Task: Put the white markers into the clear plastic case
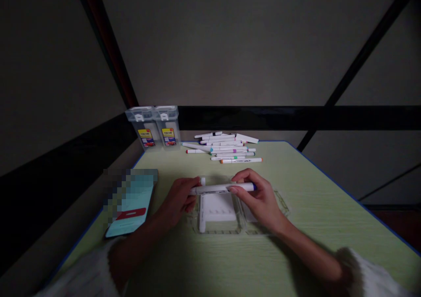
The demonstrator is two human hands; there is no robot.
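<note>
A white marker point(213, 189) with a dark blue end is held level between both hands, above the middle of the table. My left hand point(180, 199) is closed on its left end. My right hand point(258, 196) pinches it near the blue end, thumb in front and fingers behind. Beneath lies a clear plastic case point(220, 232), opened flat, with a white card point(219, 202) in its left half. Another white marker point(202, 222) lies upright along that half's left side. My right hand partly covers the case's right half.
Several white markers point(230, 149) with coloured ends lie in a loose pile at the back. Two lidded clear boxes point(169, 128) with yellow labels stand at the back left. A phone point(134, 209) with a lit screen lies at left on the green table point(315, 200), near its blue edge.
</note>
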